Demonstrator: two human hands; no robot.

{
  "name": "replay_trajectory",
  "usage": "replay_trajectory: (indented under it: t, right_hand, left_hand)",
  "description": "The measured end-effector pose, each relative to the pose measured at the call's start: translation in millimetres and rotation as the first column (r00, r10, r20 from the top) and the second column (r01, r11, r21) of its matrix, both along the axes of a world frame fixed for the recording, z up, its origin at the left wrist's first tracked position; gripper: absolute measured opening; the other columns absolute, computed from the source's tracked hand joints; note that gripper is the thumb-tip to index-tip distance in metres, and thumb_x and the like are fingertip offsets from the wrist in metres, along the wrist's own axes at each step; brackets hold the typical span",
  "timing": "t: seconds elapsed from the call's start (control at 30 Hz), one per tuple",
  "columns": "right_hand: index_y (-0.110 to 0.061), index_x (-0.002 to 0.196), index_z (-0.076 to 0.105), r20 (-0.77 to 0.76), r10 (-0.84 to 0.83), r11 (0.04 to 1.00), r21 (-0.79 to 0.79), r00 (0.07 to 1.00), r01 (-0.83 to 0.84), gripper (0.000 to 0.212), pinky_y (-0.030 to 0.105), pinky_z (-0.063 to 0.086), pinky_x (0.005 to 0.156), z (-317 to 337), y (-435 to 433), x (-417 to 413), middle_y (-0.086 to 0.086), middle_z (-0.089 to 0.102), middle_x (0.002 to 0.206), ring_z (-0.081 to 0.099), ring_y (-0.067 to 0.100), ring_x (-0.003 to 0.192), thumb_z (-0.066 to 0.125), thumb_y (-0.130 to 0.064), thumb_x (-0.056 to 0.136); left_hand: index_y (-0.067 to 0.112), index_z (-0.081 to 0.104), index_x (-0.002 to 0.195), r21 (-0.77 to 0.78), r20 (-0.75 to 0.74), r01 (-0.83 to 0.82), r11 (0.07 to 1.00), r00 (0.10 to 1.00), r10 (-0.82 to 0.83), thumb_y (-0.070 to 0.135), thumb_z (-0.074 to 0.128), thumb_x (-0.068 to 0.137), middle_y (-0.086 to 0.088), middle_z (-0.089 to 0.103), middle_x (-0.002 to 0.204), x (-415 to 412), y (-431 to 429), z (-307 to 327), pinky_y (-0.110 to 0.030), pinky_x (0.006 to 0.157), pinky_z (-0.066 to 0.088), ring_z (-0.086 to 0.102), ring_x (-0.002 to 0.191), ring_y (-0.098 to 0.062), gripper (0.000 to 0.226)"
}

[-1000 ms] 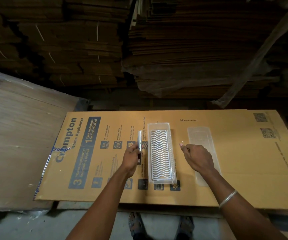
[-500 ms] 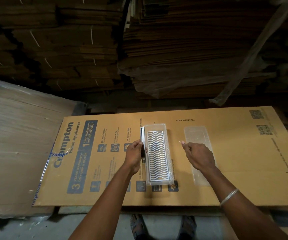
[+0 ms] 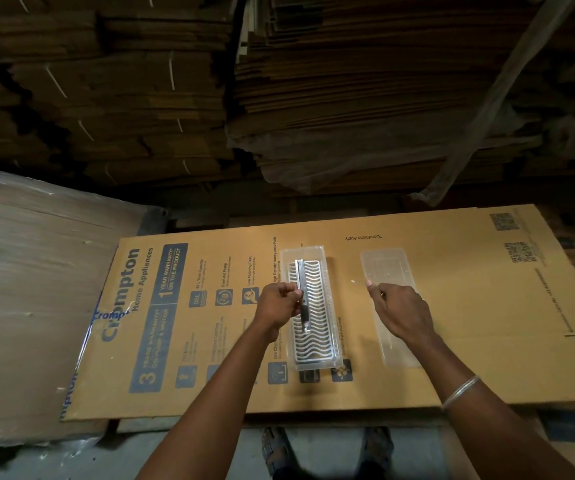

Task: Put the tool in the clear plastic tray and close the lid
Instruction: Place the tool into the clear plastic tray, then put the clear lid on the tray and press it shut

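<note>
A clear plastic tray (image 3: 327, 268) with a white wavy insert lies lengthwise on a flat cardboard sheet. My left hand (image 3: 276, 304) grips a slim metal tool (image 3: 301, 277) with a dark handle and holds it over the tray's left half, along its length. The clear lid (image 3: 383, 268) lies flat to the right of the tray. My right hand (image 3: 400, 311) hovers over the lid's left edge, fingers curled, with nothing visibly in it.
The printed cardboard sheet (image 3: 452, 323) covers the work surface. A wrapped stack of board (image 3: 30, 289) sits at the left. Tall piles of flattened cartons (image 3: 313, 98) rise behind. My sandalled feet (image 3: 279, 448) stand below the front edge.
My left hand has carried the tool from beside the tray's left rim to over the tray's insert. My right hand has stayed near the lid.
</note>
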State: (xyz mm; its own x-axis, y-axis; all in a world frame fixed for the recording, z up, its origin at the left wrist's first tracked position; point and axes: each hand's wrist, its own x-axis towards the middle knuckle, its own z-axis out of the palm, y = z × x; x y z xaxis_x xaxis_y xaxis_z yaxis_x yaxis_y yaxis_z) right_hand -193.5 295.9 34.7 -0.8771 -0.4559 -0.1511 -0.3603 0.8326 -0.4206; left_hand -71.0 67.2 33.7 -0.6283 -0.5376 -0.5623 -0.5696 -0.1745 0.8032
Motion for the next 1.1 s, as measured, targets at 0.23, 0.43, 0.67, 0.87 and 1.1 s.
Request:
replay_trajectory:
  t: [0.23,0.43,0.67,0.87,1.1]
  right_hand:
    - [-0.032,0.057,0.040,0.027,-0.018,1.000,0.017,0.999,0.018,0.055,0.034,0.042,0.060,-5.5,7.2,4.6,-0.005,0.054,0.061,0.058,0.025,0.065,0.028,-0.063,0.100]
    - [-0.031,0.056,0.041,0.041,-0.040,0.999,0.036,0.998,0.038,0.056,0.033,0.042,0.060,-11.0,14.3,6.1,-0.007,0.052,0.059,0.060,0.025,0.066,0.029,-0.064,0.100]
    - [-0.032,0.062,0.047,0.047,-0.052,0.998,0.033,0.998,0.051,0.052,0.034,0.047,0.061,-14.0,23.7,0.6,-0.002,0.061,0.065,0.063,0.026,0.068,0.030,-0.064,0.100]
    - [-0.031,0.066,0.051,0.072,-0.058,0.997,0.061,0.996,0.053,0.052,0.034,0.046,0.060,-16.5,25.9,-1.6,0.000,0.064,0.068,0.062,0.025,0.068,0.030,-0.065,0.099]
    - [-0.028,0.070,0.059,0.093,-0.056,0.997,0.056,0.994,0.051,0.056,0.034,0.047,0.061,-23.7,22.2,-3.8,-0.003,0.065,0.070,0.063,0.024,0.069,0.029,-0.067,0.098]
  left_hand:
    - [-0.003,0.076,0.102,-0.415,0.276,0.287,0.863,0.944,-0.182,0.008,0.070,0.089,-0.015,0.075,0.103,-27.1,17.0,-15.6,-0.039,0.086,0.060,0.072,0.095,-0.031,0.018]
    - [-0.004,0.068,0.099,-0.410,0.484,0.477,0.777,0.836,-0.257,0.003,0.072,0.084,-0.020,0.072,0.108,-44.3,31.3,-18.6,-0.039,0.084,0.058,0.071,0.105,-0.033,0.018]
    - [-0.006,0.064,0.115,-0.417,0.536,0.439,0.796,0.826,-0.175,0.001,0.075,0.084,-0.021,0.071,0.118,-46.7,38.6,-23.5,-0.039,0.091,0.059,0.070,0.112,-0.032,0.034]
    - [-0.001,0.067,0.107,-0.496,0.508,0.430,0.755,0.848,-0.149,-0.003,0.061,0.090,-0.019,0.073,0.110,-43.5,37.9,-34.6,-0.037,0.081,0.058,0.072,0.103,-0.032,0.018]
    - [0.002,0.070,0.103,-0.559,0.476,0.440,0.703,0.864,-0.163,-0.005,0.048,0.095,-0.016,0.075,0.105,-39.6,38.9,-40.8,-0.034,0.079,0.058,0.074,0.097,-0.026,0.024]
